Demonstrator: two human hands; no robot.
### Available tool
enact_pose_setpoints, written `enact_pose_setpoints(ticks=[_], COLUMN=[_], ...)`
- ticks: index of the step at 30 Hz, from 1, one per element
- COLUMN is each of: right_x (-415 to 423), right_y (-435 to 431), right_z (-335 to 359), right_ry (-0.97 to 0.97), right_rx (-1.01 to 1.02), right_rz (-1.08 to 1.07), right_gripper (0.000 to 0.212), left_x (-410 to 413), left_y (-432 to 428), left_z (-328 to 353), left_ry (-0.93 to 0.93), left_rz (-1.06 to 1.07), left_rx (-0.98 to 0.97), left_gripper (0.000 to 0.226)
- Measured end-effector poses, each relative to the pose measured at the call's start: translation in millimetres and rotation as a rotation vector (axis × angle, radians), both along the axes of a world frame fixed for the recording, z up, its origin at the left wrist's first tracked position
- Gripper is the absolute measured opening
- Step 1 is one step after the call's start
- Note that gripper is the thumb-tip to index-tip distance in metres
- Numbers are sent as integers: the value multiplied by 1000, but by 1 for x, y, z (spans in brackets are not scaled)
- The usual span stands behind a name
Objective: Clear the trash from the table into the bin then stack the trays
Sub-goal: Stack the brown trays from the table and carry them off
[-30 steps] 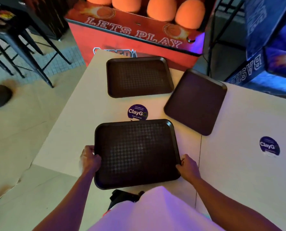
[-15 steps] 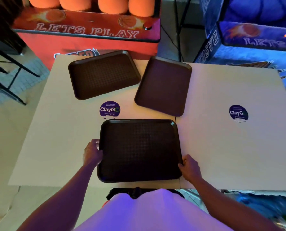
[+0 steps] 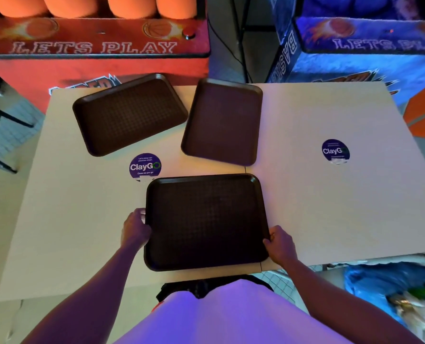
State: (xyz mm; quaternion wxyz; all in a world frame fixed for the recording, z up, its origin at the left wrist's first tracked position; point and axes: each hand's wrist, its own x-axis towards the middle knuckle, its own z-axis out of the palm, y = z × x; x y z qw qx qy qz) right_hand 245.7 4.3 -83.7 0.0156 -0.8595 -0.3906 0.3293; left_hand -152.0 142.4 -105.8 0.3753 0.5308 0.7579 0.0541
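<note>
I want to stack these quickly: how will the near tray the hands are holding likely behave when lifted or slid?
The near tray looks like moulded plastic with a raised rim, so probably stiff and fairly light. The left hand and right hand grip opposite edges, which should keep it level. It is empty, so nothing should spill. On the smooth table it would likely slide easily.

- Near tray [image 3: 206, 222]: dark brown, rectangular, rounded corners, raised rim, textured grid floor; empty; at the table's near edge, gripped at its left and right rims.
- Far-left tray [image 3: 129, 114]: same type, empty, flat on the table, turned at an angle.
- Far-right tray [image 3: 222, 121]: same colour, smoother-looking floor, empty, flat, slightly rotated; just beside the far-left tray, apart from the near tray.
- Bin [image 3: 394, 294]: blue-lined, holding trash, below the table's near right edge.
</note>
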Motion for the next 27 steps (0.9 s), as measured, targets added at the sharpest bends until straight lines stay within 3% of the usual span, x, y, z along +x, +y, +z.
enact_pose_setpoints(ticks=[27], right_x=[0], right_y=[1], right_z=[-2], right_ry=[37], right_rx=[-21], right_rz=[22], right_gripper=[28], left_x=[-3], left_y=[-45], left_z=[1], left_ry=[-32], left_rz=[89], left_rx=[-36], left_gripper=[46])
